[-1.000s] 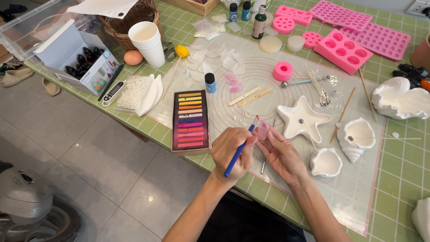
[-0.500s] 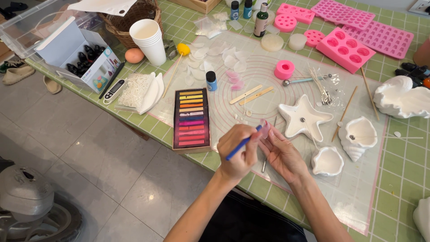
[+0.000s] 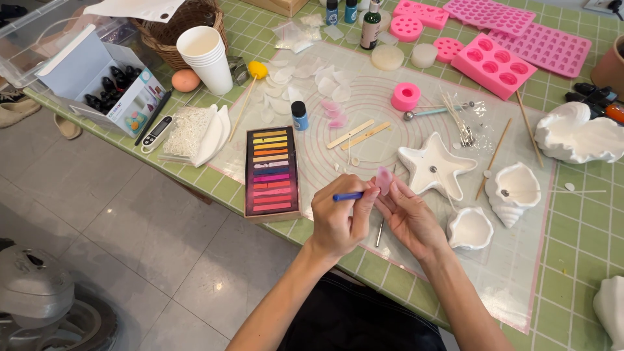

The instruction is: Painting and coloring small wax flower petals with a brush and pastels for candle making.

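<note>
My left hand is closed around a thin blue-handled tool, held almost level with its tip at a small pale pink petal-shaped piece. My right hand pinches that piece upright between fingertips. Both hands hover over the near edge of a translucent round-lined mat. An open box of coloured pastel sticks lies just left of my left hand. A white star-shaped dish sits just beyond my right hand. A thin metal tool lies on the mat under the hands.
Two small white shell dishes stand right of my hands, a large white shell farther right. Pink silicone moulds, small bottles, stacked paper cups and a wicker basket line the back. The green tiled table's edge drops to the floor at left.
The blue tool has swung from a steep slant to nearly level, its tip now at the pink piece. Both hands stay in about the same place.
</note>
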